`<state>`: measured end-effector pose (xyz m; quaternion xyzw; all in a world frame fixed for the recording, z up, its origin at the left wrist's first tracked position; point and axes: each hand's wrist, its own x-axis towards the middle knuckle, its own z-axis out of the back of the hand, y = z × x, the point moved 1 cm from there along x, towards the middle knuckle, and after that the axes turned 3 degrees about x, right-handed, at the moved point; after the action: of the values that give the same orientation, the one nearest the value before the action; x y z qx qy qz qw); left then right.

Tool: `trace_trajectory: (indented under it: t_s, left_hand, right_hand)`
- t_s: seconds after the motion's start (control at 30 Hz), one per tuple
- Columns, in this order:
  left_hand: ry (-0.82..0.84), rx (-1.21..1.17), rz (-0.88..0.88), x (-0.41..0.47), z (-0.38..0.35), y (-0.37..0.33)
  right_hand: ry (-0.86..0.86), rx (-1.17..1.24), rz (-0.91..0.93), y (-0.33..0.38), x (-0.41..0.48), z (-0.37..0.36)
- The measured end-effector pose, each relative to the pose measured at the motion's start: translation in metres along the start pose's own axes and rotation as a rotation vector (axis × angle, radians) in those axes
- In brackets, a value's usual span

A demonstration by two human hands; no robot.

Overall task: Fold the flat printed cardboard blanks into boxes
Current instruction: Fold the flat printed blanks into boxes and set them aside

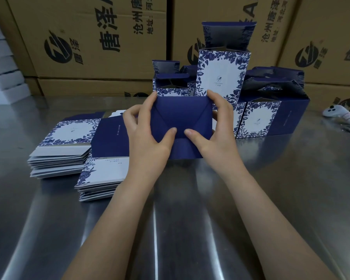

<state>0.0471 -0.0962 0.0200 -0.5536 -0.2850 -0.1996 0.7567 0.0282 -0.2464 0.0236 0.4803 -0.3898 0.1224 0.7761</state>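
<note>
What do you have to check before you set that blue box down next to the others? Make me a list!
1. Grip: the left hand and the right hand both hold the box by its sides. Ok.
2. Bottom flaps folded in, with both thumbs pressing the middle. Ok.
3. Flaps locked together: cannot tell.
4. Top of the box: hidden on the far side. Cannot tell.
5. Bare table in front of the finished boxes to set it on. Ok.
6. Flat blanks stacked at the left for the next one. Ok.
</note>
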Motion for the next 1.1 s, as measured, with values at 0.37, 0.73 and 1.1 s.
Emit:
trace_trajectory:
  t_s: [0.37,0.73,1.1]
  left_hand:
    - [-0.099,0.047,-0.114,0.001,0.001,0.002]
    - [-0.195,0.102,-0.124,0.000,-0.002,0.008]
    - [-0.231,0.134,-0.179,-0.001,-0.004,0.010]
  right_hand:
    - [-0.071,-0.061,0.071,0.000,-0.003,-0.006]
    - [-0.154,-0.128,0.173,0.002,-0.005,-0.010]
    - [-0.175,-0.164,0.191,-0.001,-0.005,-0.011]
